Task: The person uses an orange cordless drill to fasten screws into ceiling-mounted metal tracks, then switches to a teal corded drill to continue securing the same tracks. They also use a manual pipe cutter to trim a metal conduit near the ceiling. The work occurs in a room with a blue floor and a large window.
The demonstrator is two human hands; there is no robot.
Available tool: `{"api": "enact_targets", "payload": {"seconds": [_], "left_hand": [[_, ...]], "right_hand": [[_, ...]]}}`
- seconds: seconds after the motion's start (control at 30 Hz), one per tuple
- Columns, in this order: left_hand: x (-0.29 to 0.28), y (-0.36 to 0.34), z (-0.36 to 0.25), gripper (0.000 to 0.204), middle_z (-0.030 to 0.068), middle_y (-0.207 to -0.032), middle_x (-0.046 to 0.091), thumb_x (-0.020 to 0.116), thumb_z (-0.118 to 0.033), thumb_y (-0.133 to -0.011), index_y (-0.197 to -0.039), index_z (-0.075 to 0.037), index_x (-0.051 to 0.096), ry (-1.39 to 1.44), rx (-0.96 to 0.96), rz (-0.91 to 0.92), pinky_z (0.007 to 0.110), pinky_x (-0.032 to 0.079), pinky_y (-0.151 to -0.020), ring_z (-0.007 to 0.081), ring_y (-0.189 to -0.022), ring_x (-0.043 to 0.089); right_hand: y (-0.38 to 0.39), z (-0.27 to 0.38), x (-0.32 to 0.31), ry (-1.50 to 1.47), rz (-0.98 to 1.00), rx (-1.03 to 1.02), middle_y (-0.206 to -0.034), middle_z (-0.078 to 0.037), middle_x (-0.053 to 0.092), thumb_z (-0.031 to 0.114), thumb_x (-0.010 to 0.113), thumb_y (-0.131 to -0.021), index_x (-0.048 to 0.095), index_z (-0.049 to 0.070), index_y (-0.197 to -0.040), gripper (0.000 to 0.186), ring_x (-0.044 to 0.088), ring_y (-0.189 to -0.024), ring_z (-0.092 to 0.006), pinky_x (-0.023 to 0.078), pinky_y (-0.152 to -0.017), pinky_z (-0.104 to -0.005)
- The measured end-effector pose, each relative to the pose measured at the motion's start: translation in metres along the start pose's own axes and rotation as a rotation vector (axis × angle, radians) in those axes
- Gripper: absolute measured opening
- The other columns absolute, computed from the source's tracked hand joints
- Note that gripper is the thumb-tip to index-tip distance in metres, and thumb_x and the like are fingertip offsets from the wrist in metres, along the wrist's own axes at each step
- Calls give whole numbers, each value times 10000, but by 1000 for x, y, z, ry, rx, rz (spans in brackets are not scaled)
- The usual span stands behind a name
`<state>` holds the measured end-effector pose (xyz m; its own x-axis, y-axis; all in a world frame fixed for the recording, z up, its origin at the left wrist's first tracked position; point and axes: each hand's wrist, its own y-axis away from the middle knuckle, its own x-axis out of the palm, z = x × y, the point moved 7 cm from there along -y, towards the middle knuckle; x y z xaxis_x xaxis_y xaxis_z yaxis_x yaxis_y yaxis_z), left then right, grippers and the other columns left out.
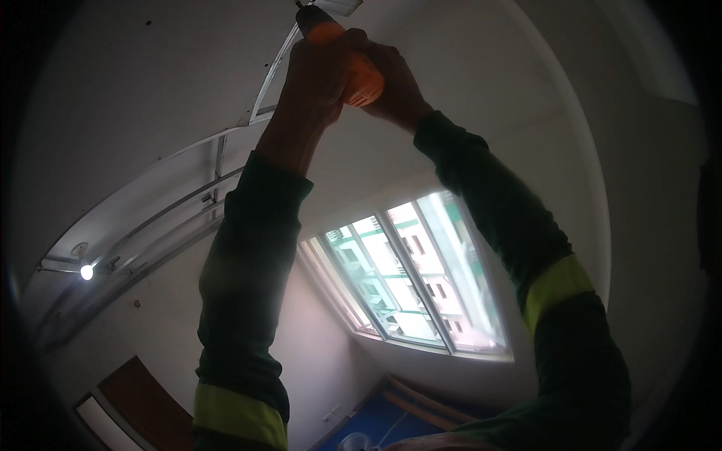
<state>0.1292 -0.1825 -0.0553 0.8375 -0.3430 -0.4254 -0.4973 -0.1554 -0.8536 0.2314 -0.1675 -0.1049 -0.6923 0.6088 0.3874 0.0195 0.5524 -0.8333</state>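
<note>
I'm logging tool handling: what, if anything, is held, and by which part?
An orange-and-black power drill, held by left hand and right hand together. The grip is around its middle, behind the dark front end; exact finger placement is unclear.

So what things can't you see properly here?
Handle of the orange drill: head view, hidden by the left hand and right hand.
End of its bit: head view, right at the top edge, tiny and dark.
Outside the window: head view, details washed out by brightness.
Clear round thing: head view, cut off by the bottom edge.
</note>
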Motion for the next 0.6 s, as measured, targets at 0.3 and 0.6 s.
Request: {"api": "enact_targets", "payload": {"seconds": [0.3, 0.6], "left_hand": [[6, 16, -3, 406, 114, -1114, 660, 790, -209, -953, -1227, 27, 604, 1, 1, -25, 347, 631, -871, 210, -1031, 710], [2, 54, 34, 950, 253, -1470, 454, 627, -642, -1016, -1600, 33, 300, -14, -68, -35, 584, 410, -1205, 388, -1461, 460]], "right_hand": [[0, 1, -13, 61, -4, -59, -1124, -130, 733, 299, 919, -808, 648, 45, -1202, 542, 747, -980, -330, 615, -918, -438], [72, 31, -73, -262, 75, 223, -1041, -86, 705, 231, 876, -860, 628, 45, -1181, 446, 745, -880, -228, 633, -836, -350]]}}
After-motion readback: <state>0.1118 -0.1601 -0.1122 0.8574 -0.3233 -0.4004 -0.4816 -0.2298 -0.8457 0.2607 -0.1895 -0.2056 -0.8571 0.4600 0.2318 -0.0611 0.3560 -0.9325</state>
